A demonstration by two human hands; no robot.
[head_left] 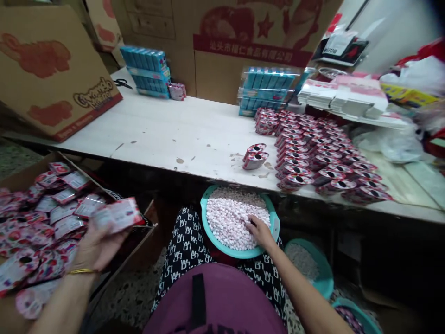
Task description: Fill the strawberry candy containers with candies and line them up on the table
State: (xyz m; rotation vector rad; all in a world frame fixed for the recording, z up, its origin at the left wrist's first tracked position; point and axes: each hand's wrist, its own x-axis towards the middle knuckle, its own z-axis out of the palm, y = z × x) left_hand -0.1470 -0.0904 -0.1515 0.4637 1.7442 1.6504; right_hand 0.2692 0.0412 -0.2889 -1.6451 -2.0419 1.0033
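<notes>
My left hand [104, 241], a gold bracelet at its wrist, grips a small red-and-white printed box [123, 214]. It is over an open carton [146, 232] full of similar boxes [66, 227]. At the centre, a turquoise basin [205, 227] on my lap is filled with small pale pink candies [222, 218]. The fingers of my right hand [259, 230] are bent together at the candies' surface, near the right side of the basin. Its fingertips are partly hidden among them.
Rows of upright printed boxes [309, 157] cover the table's right side; a pair [255, 157] stands apart. Blue wrapped packs [148, 72] stand behind. A large carton [52, 79] is at left, flattened white boxes [347, 97] at right. Another turquoise basin [325, 273] is below.
</notes>
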